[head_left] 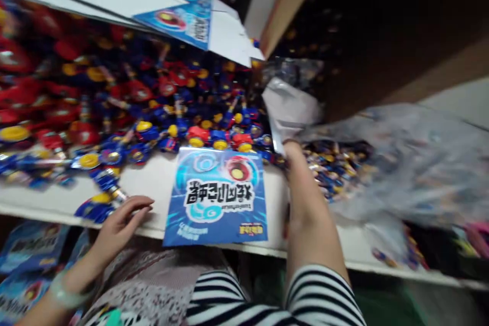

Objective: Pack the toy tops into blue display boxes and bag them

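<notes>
A blue printed card (216, 196) lies flat on the white table, its lettering upside down. Left of it, my left hand (128, 216) rests at the table edge with fingers loosely curved, thumb apart, holding nothing. Beyond that hand is a small blue and yellow toy (95, 209). My right arm reaches forward past the card; my right hand (293, 150), blurred and with its fingers mostly hidden, is closed at the lower edge of a whitish packet (292, 107). Several red, blue and yellow toys (219, 137) are heaped behind the card.
A cardboard box (397, 76) stands at the right rear. Clear plastic bags (424, 163) lie in front of it, beside a pile of small items (336, 168). White boards and another blue card (183, 20) lean over the heap. More printed packs (34, 249) sit below at left.
</notes>
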`<state>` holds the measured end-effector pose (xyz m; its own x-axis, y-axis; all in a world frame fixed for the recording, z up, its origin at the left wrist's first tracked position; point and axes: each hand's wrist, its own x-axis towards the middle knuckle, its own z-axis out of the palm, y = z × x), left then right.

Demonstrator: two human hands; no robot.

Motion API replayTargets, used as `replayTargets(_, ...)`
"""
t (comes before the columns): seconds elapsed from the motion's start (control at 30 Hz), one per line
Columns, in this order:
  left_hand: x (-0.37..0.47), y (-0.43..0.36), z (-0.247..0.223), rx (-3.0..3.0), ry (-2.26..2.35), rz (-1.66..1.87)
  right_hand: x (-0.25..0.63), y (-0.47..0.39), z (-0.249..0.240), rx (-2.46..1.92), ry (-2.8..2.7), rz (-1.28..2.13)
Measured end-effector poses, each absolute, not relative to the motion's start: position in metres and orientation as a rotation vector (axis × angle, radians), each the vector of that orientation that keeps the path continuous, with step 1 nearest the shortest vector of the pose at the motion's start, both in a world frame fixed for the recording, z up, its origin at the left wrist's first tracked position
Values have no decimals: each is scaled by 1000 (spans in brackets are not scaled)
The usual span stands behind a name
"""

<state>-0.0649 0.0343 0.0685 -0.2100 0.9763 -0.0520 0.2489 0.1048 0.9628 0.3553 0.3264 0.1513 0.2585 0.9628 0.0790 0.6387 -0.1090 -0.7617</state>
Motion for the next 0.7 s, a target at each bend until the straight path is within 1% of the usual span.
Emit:
replayTargets(0.07,-71,33,65,1188,1609,1119,388,333,149,-1930,-1263,470)
replayTargets(0.17,-75,35,71,1176,1674,1072,404,349,161,-1890,-1087,351)
replayTargets(0.23,-74,44,85,1227,1708,1102,393,357,178,-1796,-1059,316)
replayTargets(0.3,-68,60,109,1310,1700,1212,363,353,200,-1627,-1151,347)
replayTargets(0.33,-64,70,125,1360,1679,1293,343,345,211,-1513,-1258,391)
replayTargets(0.37,-58,81,143,1416,1644,1382,319,332,221,-1303,-1447,476)
replayTargets(0.47,-31,112,205,1609,1437,1668,242,271,240,-735,-2233,760)
replayTargets(0.53,-9,133,243,1841,1183,1796,198,221,243,-539,-2736,743)
replayTargets(0.57,3,145,256,2022,1042,1797,181,197,244,-458,-2936,690)
replayTargets(0.63,24,172,270,2421,836,1535,158,154,243,-348,-3200,502)
replayTargets(0.7,37,199,263,2527,859,1217,150,121,242,-316,-3304,319)
